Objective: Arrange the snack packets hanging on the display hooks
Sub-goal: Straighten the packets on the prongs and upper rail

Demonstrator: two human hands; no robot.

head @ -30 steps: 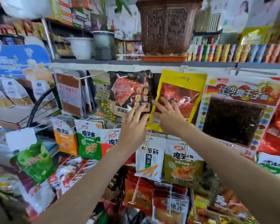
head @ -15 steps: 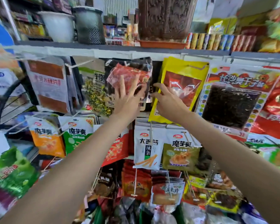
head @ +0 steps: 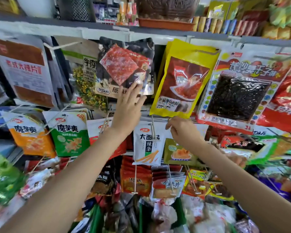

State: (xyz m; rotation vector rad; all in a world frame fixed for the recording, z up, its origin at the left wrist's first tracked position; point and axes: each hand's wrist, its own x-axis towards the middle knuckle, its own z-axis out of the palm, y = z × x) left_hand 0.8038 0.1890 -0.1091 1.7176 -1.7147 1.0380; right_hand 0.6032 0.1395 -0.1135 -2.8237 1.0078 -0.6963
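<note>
The white packet (head: 147, 145) at the centre of the hooks read 大面筋 and 辣条 in dark characters. Left of it, a green packet (head: 69, 133) and, further left, an orange packet (head: 29, 135) both read 魔芋爽. Below the white packet a red packet (head: 135, 179) read 周氏, and up-left of it a pale pouch (head: 89, 68) read 牛肉; other print was too blurred to read.

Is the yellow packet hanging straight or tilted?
Tilted: the yellow packet leans, top edge toward the right, bottom swung left above the right hand.
</note>
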